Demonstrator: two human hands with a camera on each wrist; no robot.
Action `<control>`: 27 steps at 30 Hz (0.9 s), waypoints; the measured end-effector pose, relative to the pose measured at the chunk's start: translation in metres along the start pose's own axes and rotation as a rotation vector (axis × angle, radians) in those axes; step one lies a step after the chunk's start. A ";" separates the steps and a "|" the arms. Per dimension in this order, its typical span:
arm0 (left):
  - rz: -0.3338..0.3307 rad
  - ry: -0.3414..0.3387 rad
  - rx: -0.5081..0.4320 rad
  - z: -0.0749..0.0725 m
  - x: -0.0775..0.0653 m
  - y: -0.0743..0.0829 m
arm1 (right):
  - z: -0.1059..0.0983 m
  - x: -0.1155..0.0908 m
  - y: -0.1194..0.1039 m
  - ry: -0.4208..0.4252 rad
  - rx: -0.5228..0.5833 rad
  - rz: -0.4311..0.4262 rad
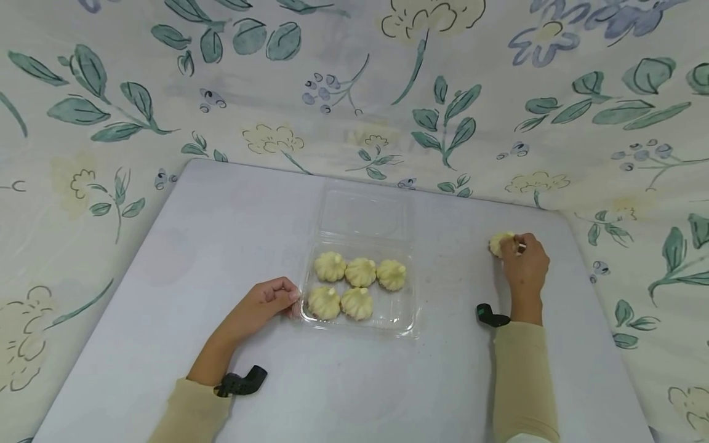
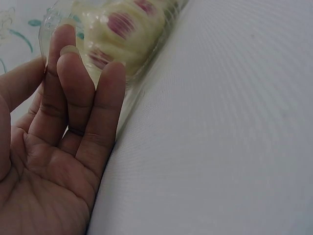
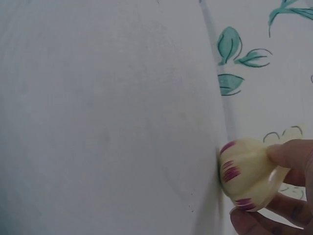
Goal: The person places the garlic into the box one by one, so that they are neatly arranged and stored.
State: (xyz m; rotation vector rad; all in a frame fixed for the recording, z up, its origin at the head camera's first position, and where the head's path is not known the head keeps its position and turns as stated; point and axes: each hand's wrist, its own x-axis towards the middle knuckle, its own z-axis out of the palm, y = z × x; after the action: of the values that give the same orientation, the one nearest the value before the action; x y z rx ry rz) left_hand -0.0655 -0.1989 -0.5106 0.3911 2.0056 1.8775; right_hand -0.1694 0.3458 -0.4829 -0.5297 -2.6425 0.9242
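Note:
My right hand (image 1: 526,261) pinches a pale yellow garlic bulb (image 3: 249,171) with purple streaks, by its stem end between thumb and fingers. The bulb's base sits right at the tabletop, toward the far right. My left hand (image 1: 266,301) pinches the left edge of a clear plastic clamshell box (image 1: 394,311) near its front corner. Inside the box lie several similar garlic bulbs (image 1: 360,271), a back row of three and two in front at the left and middle. In the left wrist view, purple streaks show on a bulb (image 2: 122,24) through the box wall.
The box's hinged lid (image 1: 365,212) lies folded back flat behind it. All stands on a white table (image 1: 232,221). Floral cloth (image 1: 354,74) rises behind the table's far edge and runs along both sides.

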 end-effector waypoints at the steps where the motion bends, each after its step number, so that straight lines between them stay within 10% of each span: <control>1: 0.000 0.001 0.000 0.000 0.000 0.000 | 0.001 0.000 0.000 0.006 0.004 -0.001; 27: 0.005 0.009 0.000 -0.001 -0.001 0.001 | 0.001 -0.011 -0.003 0.074 0.026 -0.020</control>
State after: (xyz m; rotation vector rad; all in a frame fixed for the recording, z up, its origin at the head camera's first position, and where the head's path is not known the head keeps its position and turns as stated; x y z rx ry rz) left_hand -0.0655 -0.1998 -0.5094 0.3885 2.0117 1.8855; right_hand -0.1608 0.3381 -0.4836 -0.5205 -2.5616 0.9136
